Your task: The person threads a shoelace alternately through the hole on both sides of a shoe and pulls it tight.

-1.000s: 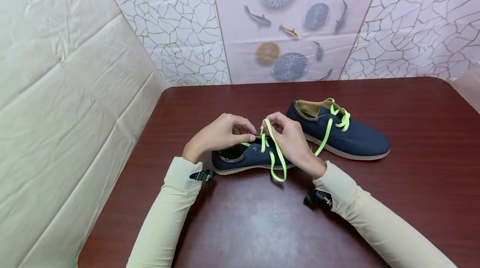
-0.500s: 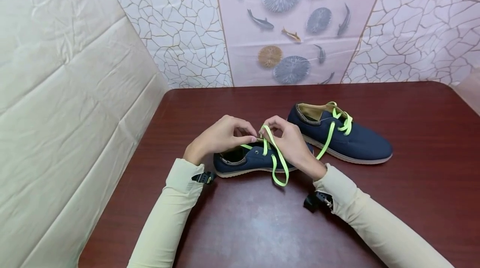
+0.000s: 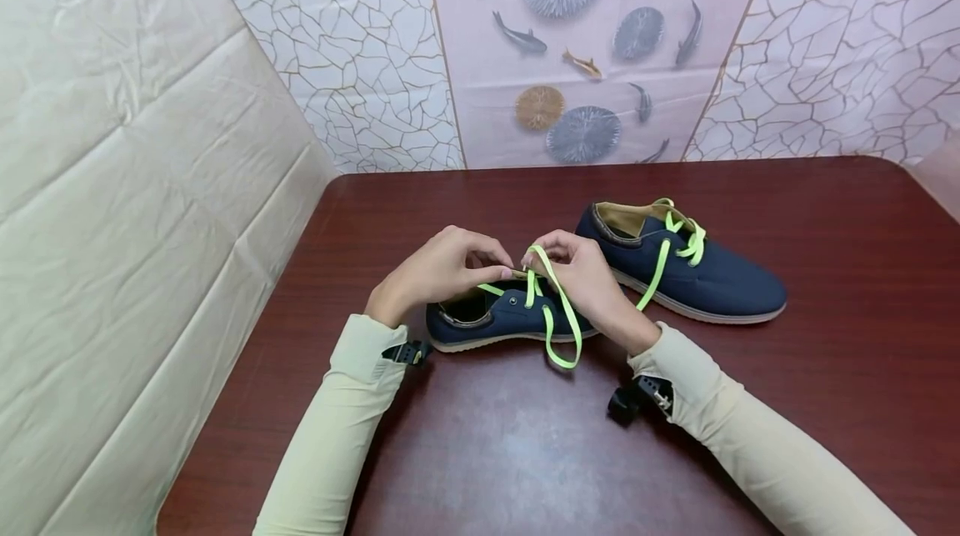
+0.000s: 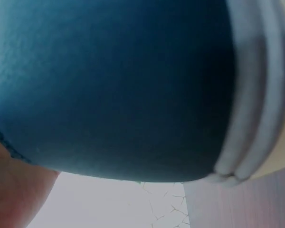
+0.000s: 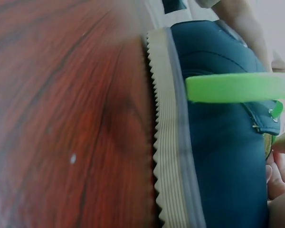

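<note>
A navy shoe with neon-green laces sits between both hands in the head view, its toe to the right, partly behind the right hand. My left hand is over its opening, thumb and fingertips pinching the tan-lined upper edge of the shoe. My right hand pinches the green shoelace near the eyelets, and a loop of it hangs down the near side. One eyelet near the opening shows no lace. In the left wrist view the shoe's navy upper fills most of the picture. In the right wrist view the lace crosses the shoe's side.
A second navy shoe, laced in the same green, stands behind and to the right of the right hand. Both shoes are on a dark red-brown table. A patterned wall covering rises behind, and a pale cloth wall stands at the left.
My right hand has shifted slightly right and down, still with the lace. The lace's upright piece above the eyelets has dropped lower. My left hand stays nearly in place at the shoe's edge.
</note>
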`<state>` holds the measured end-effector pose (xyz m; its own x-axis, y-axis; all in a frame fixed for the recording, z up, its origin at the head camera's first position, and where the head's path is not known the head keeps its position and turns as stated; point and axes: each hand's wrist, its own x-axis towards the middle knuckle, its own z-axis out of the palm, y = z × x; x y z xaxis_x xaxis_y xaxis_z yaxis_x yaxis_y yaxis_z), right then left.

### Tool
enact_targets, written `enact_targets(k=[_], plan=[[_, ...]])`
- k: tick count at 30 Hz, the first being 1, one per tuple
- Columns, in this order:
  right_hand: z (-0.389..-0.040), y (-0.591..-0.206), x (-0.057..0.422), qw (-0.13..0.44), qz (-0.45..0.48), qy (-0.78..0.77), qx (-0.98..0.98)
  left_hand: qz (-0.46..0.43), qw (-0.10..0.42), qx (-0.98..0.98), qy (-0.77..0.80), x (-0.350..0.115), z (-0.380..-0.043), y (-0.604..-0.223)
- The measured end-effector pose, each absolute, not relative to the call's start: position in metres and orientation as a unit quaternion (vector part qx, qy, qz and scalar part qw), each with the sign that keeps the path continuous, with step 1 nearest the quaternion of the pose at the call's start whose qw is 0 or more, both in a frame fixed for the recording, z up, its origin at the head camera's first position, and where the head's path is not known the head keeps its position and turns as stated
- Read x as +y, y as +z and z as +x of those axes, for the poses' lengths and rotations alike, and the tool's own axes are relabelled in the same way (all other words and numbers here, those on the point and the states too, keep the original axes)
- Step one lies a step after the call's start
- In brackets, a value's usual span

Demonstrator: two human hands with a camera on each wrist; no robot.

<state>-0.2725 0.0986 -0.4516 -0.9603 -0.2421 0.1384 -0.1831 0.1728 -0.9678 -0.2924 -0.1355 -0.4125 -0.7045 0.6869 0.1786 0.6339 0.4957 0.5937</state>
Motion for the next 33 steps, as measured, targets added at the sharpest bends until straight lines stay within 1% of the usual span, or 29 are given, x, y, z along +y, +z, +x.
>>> enact_targets(k=[7, 15, 18, 21, 28, 30, 33], plan=[[-0.273, -0.450, 0.097, 0.045, -0.127, -0.654, 0.744, 0.379, 0.036, 0.869, 0.317, -0.136, -0.293, -0.410], [-0.274, -0.447, 0.102, 0.091, -0.121, -0.627, 0.764, 0.396, 0.032, 0.854, 0.336, -0.133, -0.292, -0.412], [-0.275, -0.446, 0.103, 0.099, -0.125, -0.607, 0.778, 0.408, 0.020, 0.849, 0.336, -0.131, -0.291, -0.413], [-0.278, -0.446, 0.105, 0.115, -0.124, -0.596, 0.785, 0.420, 0.004, 0.852, 0.313, -0.130, -0.290, -0.412], [-0.280, -0.446, 0.108, 0.174, -0.136, -0.599, 0.770, 0.441, 0.001, 0.868, 0.228, -0.127, -0.286, -0.409], [-0.279, -0.446, 0.108, 0.182, -0.134, -0.599, 0.768, 0.446, -0.011, 0.873, 0.196, -0.126, -0.283, -0.408], [-0.279, -0.446, 0.107, 0.188, -0.130, -0.599, 0.767, 0.456, -0.046, 0.876, 0.152, -0.124, -0.281, -0.408]])
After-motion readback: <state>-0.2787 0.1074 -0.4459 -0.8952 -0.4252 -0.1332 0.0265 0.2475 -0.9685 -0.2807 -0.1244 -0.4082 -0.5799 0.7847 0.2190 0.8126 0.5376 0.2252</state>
